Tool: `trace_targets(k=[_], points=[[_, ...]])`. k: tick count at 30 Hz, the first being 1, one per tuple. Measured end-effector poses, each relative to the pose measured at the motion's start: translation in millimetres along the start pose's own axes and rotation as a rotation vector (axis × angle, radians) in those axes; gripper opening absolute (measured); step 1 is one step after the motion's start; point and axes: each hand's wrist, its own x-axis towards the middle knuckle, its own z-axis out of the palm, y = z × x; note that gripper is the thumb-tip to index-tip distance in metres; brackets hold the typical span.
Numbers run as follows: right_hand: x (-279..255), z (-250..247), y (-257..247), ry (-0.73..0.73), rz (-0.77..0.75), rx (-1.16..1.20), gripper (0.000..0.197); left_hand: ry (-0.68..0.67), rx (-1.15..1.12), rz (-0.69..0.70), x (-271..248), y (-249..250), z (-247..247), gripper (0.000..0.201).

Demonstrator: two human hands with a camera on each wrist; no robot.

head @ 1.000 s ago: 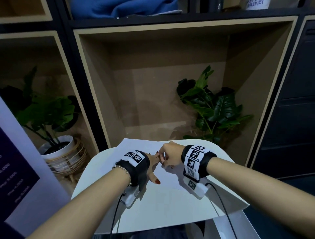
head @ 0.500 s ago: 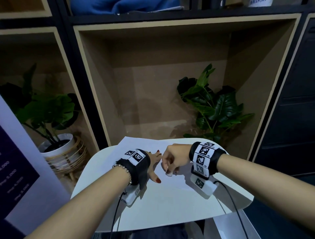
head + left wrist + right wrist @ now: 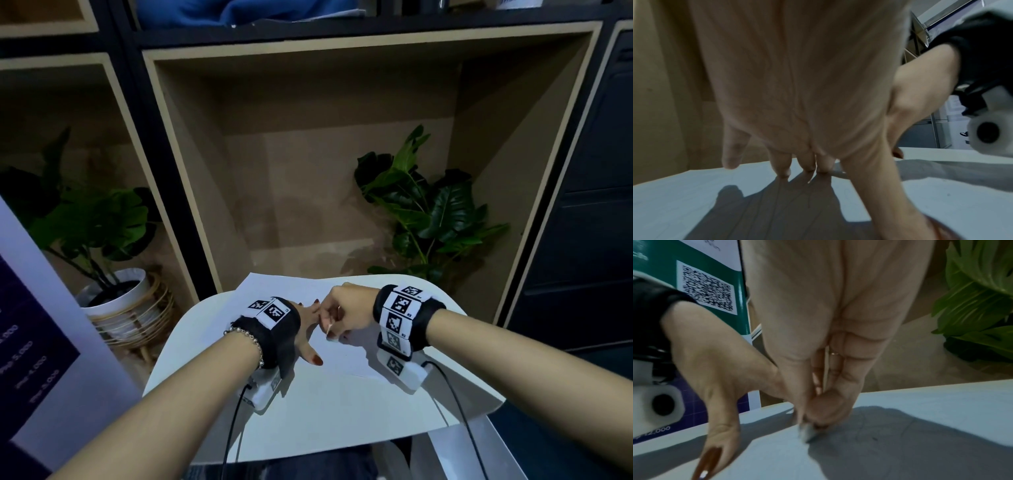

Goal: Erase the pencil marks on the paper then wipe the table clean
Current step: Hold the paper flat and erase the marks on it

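A white sheet of paper (image 3: pixel 284 291) lies on the small white table (image 3: pixel 342 411). My left hand (image 3: pixel 308 325) lies flat on the paper (image 3: pixel 694 194) with fingers spread and straight, pressing it down. My right hand (image 3: pixel 337 317) is curled just right of it, pinching a small grey-white eraser (image 3: pixel 806 432) whose tip touches the paper (image 3: pixel 941 410). In the left wrist view my left fingers (image 3: pixel 781 168) press the sheet. Faint pencil lines (image 3: pixel 869 431) show in the shadow beside the eraser.
Behind the table stands an open wooden shelf compartment (image 3: pixel 308 171) with a leafy plant (image 3: pixel 428 212) at its right. A potted plant in a white pot (image 3: pixel 116 294) sits at the left. A purple sign (image 3: pixel 30 342) stands at the far left.
My right hand with the eraser has shifted back and forth in small strokes beside the left hand. The left hand has stayed flat on the paper.
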Motion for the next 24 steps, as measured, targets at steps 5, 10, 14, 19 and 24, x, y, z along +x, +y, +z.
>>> trace_targets(k=[5,10,14,19,24], points=[[-5.4,-9.0,2.7,-0.081,-0.014,0.048,0.009,0.007,-0.001,0.044,2.0,0.1,1.5,0.117],[-4.1,-5.3,6.3,-0.040,0.008,0.040,0.011,-0.011,0.052,0.051,3.3,1.2,1.5,0.118],[-6.8,-15.3,10.1,-0.143,0.023,0.124,0.009,-0.008,0.041,0.026,7.0,-0.2,4.5,0.120],[7.7,-19.0,20.8,0.172,0.176,-0.034,0.012,0.002,0.066,0.015,10.9,-1.3,5.2,0.129],[6.8,-7.6,21.7,0.145,0.125,0.018,0.009,0.025,0.070,-0.032,18.0,-7.9,13.5,0.147]])
